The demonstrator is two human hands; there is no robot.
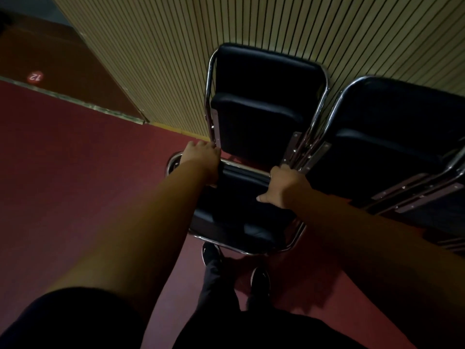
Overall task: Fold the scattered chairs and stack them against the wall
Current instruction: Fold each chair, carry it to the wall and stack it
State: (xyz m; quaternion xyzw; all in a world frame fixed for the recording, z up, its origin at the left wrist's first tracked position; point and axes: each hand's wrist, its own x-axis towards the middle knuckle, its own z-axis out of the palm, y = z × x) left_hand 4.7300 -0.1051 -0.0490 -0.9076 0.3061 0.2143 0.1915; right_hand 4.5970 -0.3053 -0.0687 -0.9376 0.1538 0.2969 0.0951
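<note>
Two grips are holding one chair [241, 217] by its chrome top rail. The left grip [201, 157] is wrapping the rail near its left corner. The right grip [284, 182] is curling over the rail near its right end, thumb lying on the black back pad. Both are clamped on that rail.

The chair is standing on the red floor [75, 159] just ahead of the person's shoes [210, 253], near the slatted wall [163, 59] but apart from it. It is looking folded, or nearly so; in this dim light I cannot tell whether the seat is lying fully flat.

A leaning chair [264, 117] is resting against the wall directly ahead, and a stack [392, 152] of folded chairs is leaning to its right, overlapping it.

Judgement: the person is probably setting this chair onto the leaning chair. Doing it well is calling for:
- checking that the seat is fully closed
- keeping both grips spread wide so the frame is not twisting
- planting the feet first, close to the leaning chair's base
- tipping the top in at a matching angle

Risk noted: the left grip is lying just beside the leaning chair's side tube, so fingers are risking a pinch as the frames meet.
</note>
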